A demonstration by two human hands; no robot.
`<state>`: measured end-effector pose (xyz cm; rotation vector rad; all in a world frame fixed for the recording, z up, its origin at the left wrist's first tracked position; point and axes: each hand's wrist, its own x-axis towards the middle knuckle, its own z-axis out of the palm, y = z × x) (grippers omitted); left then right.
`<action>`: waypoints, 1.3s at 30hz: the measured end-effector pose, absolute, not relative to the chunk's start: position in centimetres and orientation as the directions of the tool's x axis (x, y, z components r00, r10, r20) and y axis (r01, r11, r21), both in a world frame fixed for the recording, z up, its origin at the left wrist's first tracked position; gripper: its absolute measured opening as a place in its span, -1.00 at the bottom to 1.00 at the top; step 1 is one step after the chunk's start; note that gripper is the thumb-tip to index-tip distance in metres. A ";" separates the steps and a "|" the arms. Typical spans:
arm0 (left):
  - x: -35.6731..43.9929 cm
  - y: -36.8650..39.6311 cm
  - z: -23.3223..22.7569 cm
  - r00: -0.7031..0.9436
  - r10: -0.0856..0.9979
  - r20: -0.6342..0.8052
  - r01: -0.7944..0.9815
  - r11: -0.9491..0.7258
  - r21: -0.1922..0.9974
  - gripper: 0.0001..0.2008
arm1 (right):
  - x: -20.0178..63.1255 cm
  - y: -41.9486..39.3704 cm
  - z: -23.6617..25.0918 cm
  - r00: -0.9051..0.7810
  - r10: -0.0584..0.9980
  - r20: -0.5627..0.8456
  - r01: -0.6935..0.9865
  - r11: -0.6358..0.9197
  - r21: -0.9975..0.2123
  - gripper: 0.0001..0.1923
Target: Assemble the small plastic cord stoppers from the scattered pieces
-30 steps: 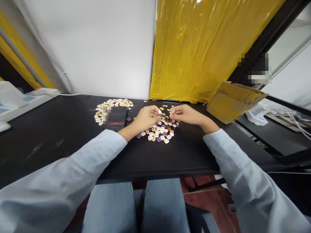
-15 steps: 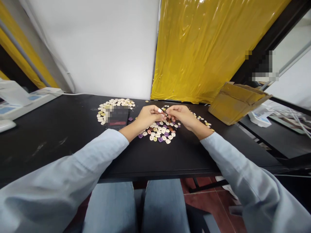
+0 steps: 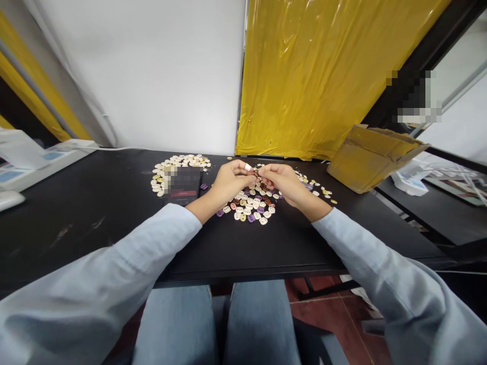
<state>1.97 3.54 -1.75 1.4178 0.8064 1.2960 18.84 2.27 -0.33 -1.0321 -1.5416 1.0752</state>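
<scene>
While both hands meet fingertip to fingertip, a small brown bit [image 3: 256,173] shows in the gap between them, level with the tips. Left hand [image 3: 231,181] comes in from its own side, right hand [image 3: 283,181] from the other; neither is clearly nearer, the bit being just beside both sets of fingertips. Long axis: too small to tell. Both hands are narrow at the fingertips, thumb and index near each other; cannot tell which hand, if either, is closed on the bit, or whether it's one piece or two.

Looks: brown to reddish, tiny, mostly hidden by fingers. Outline and any holes not readable.

Loose flat pieces [image 3: 249,204] lie spread below the hands, on the body side, mostly rounded ovals with dark holes: cream, purple, brown, pink, yellow-green. Smaller pale and yellowish pieces [image 3: 325,192] scatter outward of the right hand. One purple piece [image 3: 204,186] sits apart, outward of the left hand, just beside a dark phone [image 3: 192,177], part blurred out. More cream pieces [image 3: 184,158] curve around the phone's far and outer sides. Left index fingertip wears a white wrap [image 3: 248,167].
</scene>
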 end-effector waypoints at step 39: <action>1.4 3.0 -0.7 0.321 0.875 0.362 0.127 -0.419 0.899 -0.80 | 21.1 2.8 0.5 -0.516 0.779 0.357 0.470 0.605 -0.642 -0.80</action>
